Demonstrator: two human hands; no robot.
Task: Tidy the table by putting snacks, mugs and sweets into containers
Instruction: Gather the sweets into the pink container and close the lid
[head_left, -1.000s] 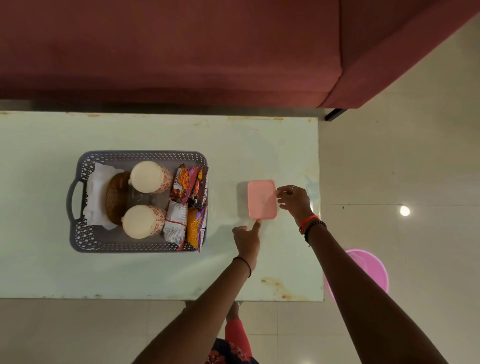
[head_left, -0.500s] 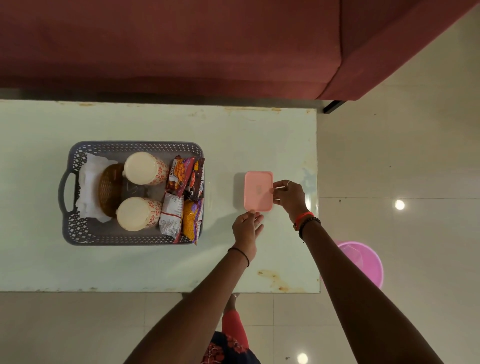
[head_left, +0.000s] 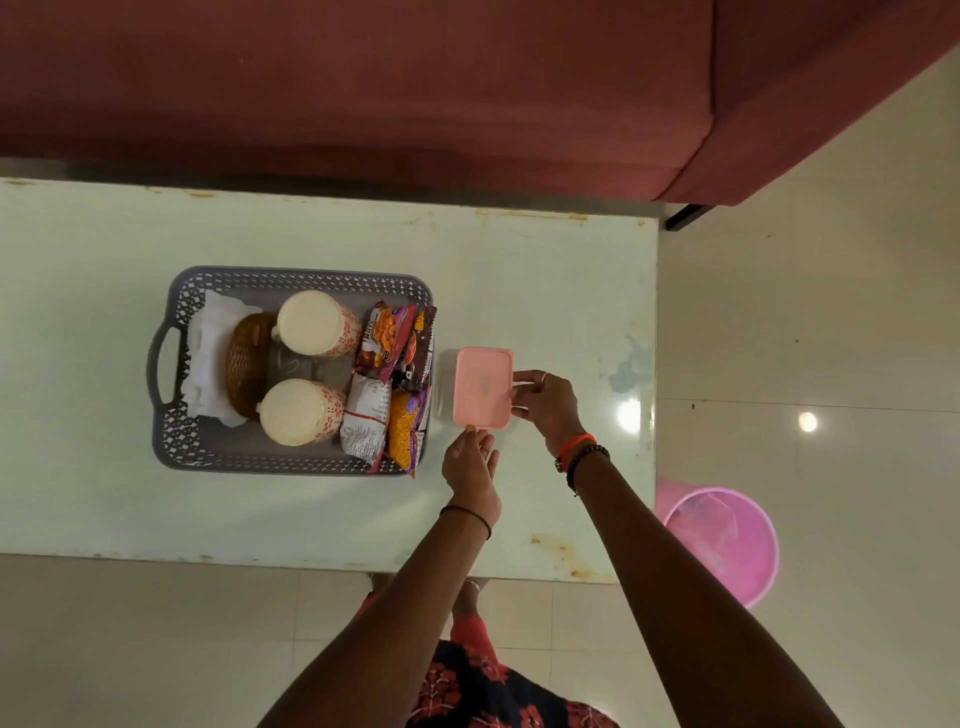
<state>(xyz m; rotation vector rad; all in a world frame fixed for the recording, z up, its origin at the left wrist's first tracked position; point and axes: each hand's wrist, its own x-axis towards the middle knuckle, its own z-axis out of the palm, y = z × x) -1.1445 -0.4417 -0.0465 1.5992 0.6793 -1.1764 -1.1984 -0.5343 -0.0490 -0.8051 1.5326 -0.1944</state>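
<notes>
The small pink rectangular plastic box (head_left: 482, 387) had slid closer to the grey perforated plastic basket (head_left: 218, 452) than half a second earlier, now just beside its right wall on the pale green tabletop (head_left: 545, 291). Right hand (head_left: 545, 402) pinched the box's right edge, fingers (head_left: 522, 378) clenched on it; left hand (head_left: 470, 467) only touched the near edge with loose fingertips. Mugs and snack packets already sat in the basket, so this looked like the last step. Next it probably needed lifting or parking neatly.
</notes>
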